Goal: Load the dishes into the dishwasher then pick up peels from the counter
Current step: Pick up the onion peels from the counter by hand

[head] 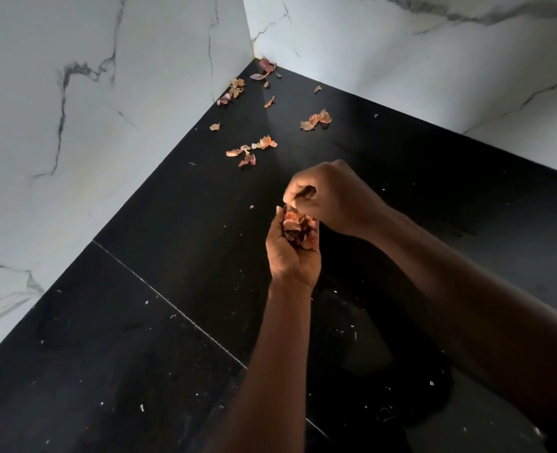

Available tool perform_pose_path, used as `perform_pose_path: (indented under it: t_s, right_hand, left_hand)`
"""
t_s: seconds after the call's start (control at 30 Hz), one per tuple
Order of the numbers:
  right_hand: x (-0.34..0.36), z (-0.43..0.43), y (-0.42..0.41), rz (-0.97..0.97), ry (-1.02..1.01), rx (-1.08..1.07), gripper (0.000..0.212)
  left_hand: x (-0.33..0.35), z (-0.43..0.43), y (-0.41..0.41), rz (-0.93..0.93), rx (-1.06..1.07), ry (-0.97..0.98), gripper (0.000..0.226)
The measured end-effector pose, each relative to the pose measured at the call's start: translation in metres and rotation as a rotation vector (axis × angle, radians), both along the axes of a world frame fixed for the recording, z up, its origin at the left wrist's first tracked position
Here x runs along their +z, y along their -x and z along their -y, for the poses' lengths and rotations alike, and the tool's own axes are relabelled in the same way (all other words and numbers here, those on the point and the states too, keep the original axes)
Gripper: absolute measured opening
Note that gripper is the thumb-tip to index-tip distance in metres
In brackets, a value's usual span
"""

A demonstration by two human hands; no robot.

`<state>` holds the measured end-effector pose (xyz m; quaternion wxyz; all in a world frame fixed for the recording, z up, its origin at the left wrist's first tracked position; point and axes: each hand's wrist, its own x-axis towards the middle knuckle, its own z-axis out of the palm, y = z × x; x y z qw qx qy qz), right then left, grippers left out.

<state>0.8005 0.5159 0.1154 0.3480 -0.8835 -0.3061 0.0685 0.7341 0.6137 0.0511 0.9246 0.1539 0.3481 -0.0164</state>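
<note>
gathered peels [298, 228] are cupped in the left hand [292, 253]; the right hand [327, 197], pinched above it, should be emptied carefully before the scattered peels [252, 152] nearer the corner are fetched.

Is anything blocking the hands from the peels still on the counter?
Nothing visible. Bare black counter lies between the right hand and the nearest loose peels. The left hand already cups a pile of peels.

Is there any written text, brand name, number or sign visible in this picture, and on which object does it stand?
None: no text can be read anywhere.
The glossy black stone counter, the white marble walls, the orange-pink papery peels and both hands carry no lettering.
</note>
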Motion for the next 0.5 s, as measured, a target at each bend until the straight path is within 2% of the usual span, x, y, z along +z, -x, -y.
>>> perform_pose_path:
  t_s: [0.1,0.17,0.27,0.37,0.43,0.5]
  right_hand:
    - [-0.002,-0.003,-0.034,0.007,-0.064,-0.052,0.012]
    - [-0.016,-0.001,-0.076,0.032,-0.041,-0.212,0.017]
    - [-0.038,0.003,-0.139,0.061,0.206,-0.357,0.037]
    - [-0.048,0.004,-0.170,0.039,0.420,-0.241,0.052]
    - [-0.054,0.008,-0.171,0.071,0.486,-0.175,0.043]
    - [-0.060,0.014,-0.163,0.165,0.490,-0.211,0.023]
  left_hand:
    - [0.000,-0.002,0.000,0.063,0.031,0.062,0.032]
    - [-0.001,-0.001,0.000,0.078,0.038,0.065,0.034]
    - [-0.004,0.001,0.000,0.075,0.032,0.041,0.037]
    - [-0.004,0.003,0.000,0.054,0.025,0.027,0.038]
    - [-0.004,0.003,0.001,0.045,0.024,0.020,0.037]
    - [-0.004,0.002,0.001,0.043,0.023,0.018,0.038]
